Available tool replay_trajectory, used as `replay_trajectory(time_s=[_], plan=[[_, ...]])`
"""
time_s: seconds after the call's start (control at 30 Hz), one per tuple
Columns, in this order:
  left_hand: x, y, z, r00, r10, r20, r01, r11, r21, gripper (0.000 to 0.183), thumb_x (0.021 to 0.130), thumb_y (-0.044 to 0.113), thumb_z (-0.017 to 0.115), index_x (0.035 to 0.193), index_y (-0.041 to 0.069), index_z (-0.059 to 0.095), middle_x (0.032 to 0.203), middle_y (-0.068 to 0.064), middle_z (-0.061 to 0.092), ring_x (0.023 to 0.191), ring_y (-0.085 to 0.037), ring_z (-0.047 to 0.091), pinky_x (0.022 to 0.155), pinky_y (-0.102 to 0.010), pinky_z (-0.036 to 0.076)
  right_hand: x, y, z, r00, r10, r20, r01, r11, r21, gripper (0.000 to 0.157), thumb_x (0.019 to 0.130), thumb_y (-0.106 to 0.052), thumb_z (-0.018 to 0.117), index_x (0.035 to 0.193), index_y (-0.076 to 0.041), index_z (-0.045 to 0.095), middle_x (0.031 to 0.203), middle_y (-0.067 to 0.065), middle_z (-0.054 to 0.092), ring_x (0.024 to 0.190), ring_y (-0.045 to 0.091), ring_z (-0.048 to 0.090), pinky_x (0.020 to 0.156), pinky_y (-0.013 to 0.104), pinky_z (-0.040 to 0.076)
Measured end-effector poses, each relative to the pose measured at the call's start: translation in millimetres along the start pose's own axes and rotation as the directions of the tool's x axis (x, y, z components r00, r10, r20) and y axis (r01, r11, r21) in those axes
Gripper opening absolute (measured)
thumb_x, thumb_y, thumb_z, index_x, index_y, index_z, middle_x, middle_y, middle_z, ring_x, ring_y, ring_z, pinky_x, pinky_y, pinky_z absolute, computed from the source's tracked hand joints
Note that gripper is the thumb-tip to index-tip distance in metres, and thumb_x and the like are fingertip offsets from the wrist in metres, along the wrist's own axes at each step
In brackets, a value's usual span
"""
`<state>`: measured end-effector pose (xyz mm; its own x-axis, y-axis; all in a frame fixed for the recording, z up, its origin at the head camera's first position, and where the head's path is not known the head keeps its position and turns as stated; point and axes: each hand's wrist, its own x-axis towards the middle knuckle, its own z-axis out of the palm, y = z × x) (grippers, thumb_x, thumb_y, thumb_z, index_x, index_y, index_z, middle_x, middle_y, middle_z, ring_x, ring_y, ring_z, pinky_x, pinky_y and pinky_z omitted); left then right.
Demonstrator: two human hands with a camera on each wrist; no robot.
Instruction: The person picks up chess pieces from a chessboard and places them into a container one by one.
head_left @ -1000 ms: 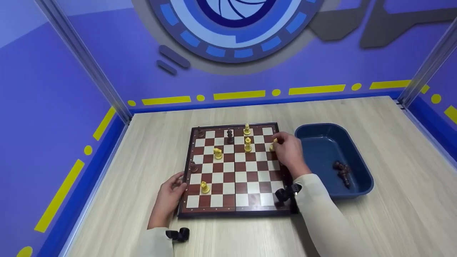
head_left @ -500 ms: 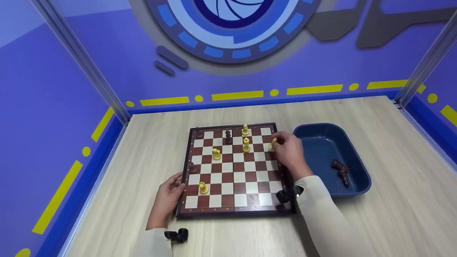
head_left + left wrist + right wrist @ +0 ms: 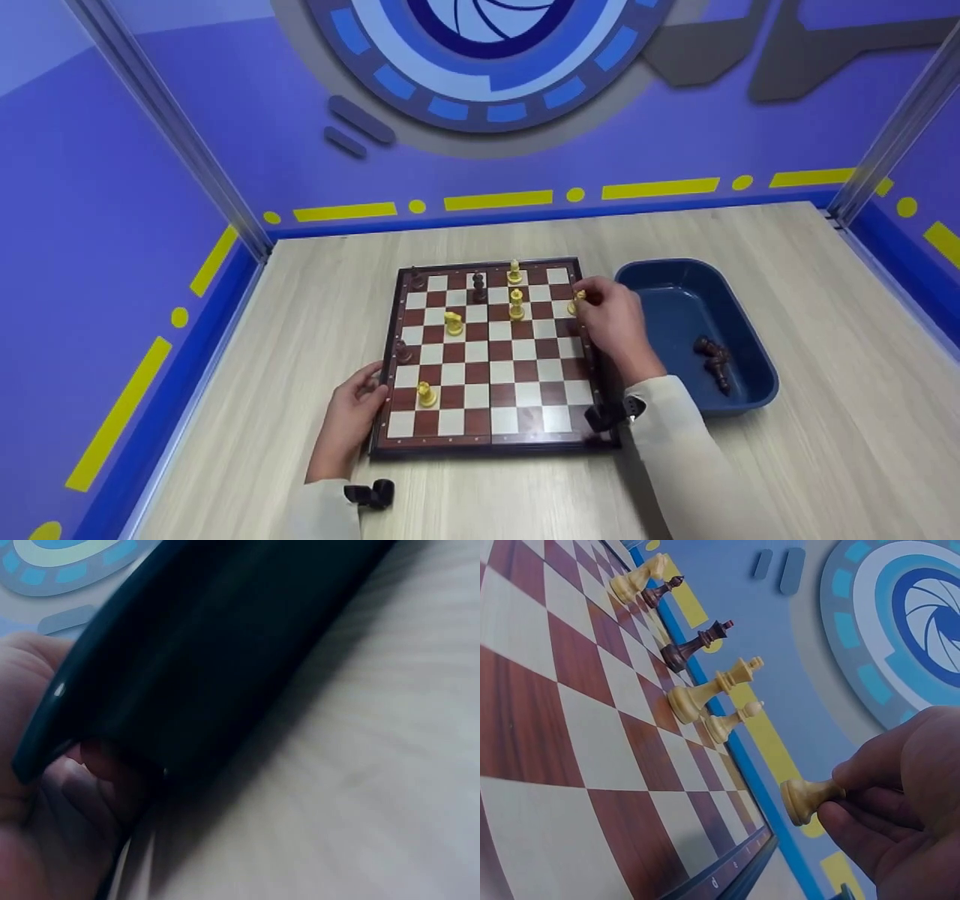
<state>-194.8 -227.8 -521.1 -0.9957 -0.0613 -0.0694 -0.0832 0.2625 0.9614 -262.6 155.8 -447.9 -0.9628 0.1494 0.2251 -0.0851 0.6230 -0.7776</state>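
My right hand (image 3: 615, 319) pinches a cream chess piece (image 3: 801, 801) between thumb and fingertips at the chessboard's right edge. Its top is hidden by the fingers; in the right wrist view its base appears raised off the board. My left hand (image 3: 351, 416) grips the left rim of the chessboard (image 3: 525, 371), with some fingers under the dark side wall. Standing on the squares are a cream king (image 3: 712, 692), a cream knight (image 3: 454, 323), a dark king (image 3: 697, 646), a smaller cream piece (image 3: 735, 724) and another cream piece (image 3: 427, 394) near the front left.
A blue tray (image 3: 757, 337) stands just right of the board, with dark chess pieces (image 3: 715, 364) lying in it. Dark pieces stand at the board's left edge, one midway (image 3: 403, 351) and one at the far corner (image 3: 417, 279). Blue panels (image 3: 450, 165) enclose the wooden table (image 3: 322, 300).
My right hand has shifted slightly rightward with the pinched cream chess piece. The left hand keeps its grip on the board's rim, and the head view has moved a little.
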Motion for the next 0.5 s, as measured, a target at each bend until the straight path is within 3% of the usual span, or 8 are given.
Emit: replay_trajectory(time_s=[0.5], plan=[[-0.2, 1.1, 0.4, 1.000, -0.020, -0.009, 0.020, 0.999, 0.040, 0.045, 0.095, 0.004, 0.056, 0.140, 0.001, 0.048, 0.106, -0.015, 0.060, 0.086, -0.012, 0.063, 0.070, -0.024, 0.053, -7, 1, -14.7, 1.000, 0.015, 0.015, -0.015, 1.000, -0.008, 0.023, 0.085, -0.010, 0.063, 0.106, -0.007, 0.071, 0.099, 0.012, 0.071, 0.091, 0.025, 0.065, 0.081, 0.038, 0.050]])
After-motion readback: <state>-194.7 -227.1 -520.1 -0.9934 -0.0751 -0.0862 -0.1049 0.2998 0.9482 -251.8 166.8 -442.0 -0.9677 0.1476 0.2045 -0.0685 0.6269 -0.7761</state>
